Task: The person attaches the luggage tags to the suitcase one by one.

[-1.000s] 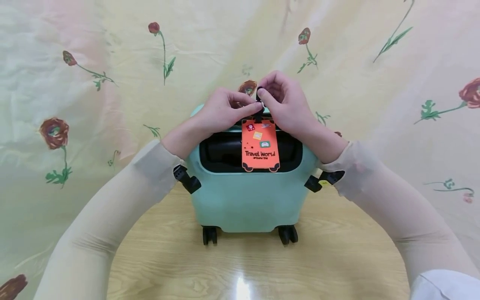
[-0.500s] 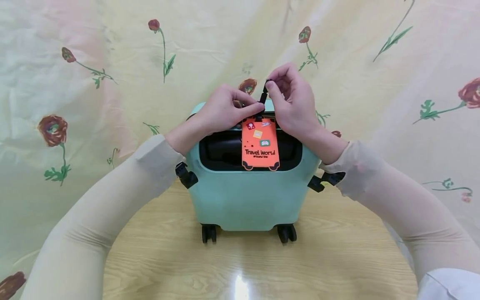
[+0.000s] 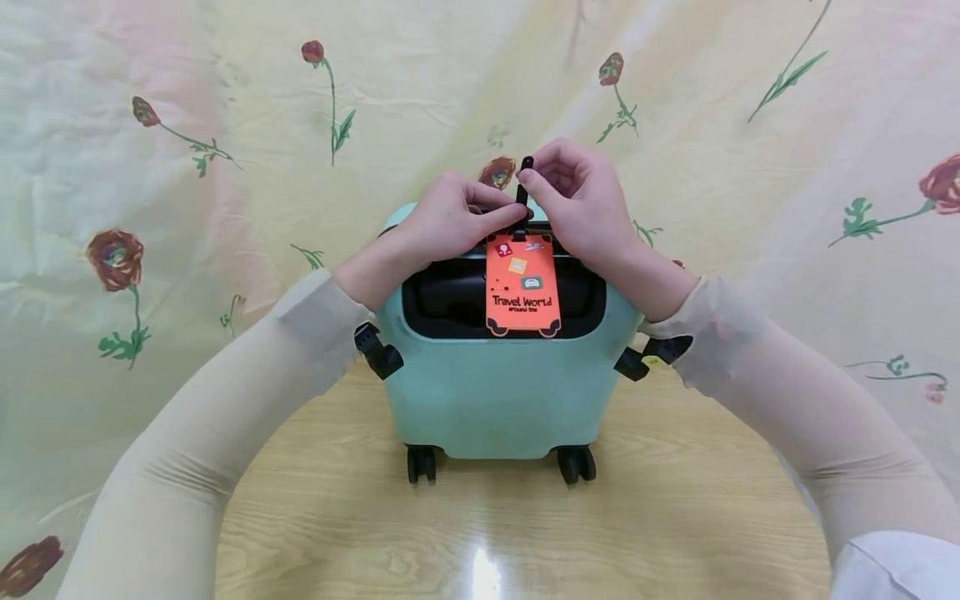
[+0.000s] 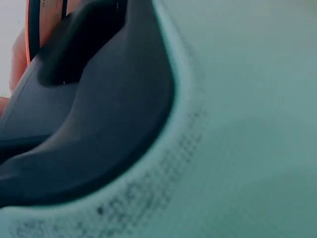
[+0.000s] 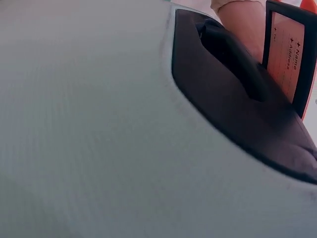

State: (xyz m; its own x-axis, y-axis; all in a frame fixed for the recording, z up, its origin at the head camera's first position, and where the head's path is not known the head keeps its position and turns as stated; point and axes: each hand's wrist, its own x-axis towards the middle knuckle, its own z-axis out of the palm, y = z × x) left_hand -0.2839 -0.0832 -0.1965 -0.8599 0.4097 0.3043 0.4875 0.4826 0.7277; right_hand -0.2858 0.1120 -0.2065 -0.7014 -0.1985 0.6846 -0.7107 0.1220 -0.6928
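An orange luggage tag (image 3: 522, 287) printed "Travel World" hangs in front of the dark recessed panel of a mint-green suitcase (image 3: 502, 392). A black strap (image 3: 522, 195) rises from its top. My left hand (image 3: 450, 217) pinches the strap's lower part, just above the tag. Higher up, my right hand (image 3: 588, 204) pinches the same strap between thumb and fingers, and its rounded tip stands above the thumb. In the right wrist view, the back of the tag (image 5: 286, 54) shows name and address lines beside the suitcase's black handle (image 5: 237, 64). The left wrist view shows mostly the suitcase shell.
The suitcase stands upright on black wheels (image 3: 575, 463) on a wood-grain surface (image 3: 360, 533). A flower-patterned cloth (image 3: 247, 183) hangs behind and to both sides. Black camera mounts (image 3: 379, 352) on both wrists sit close to the suitcase's sides.
My right hand drew the strap up and to the right, then came back slightly left and down. More strap now shows above my left hand, which has kept its grip nearly in place.
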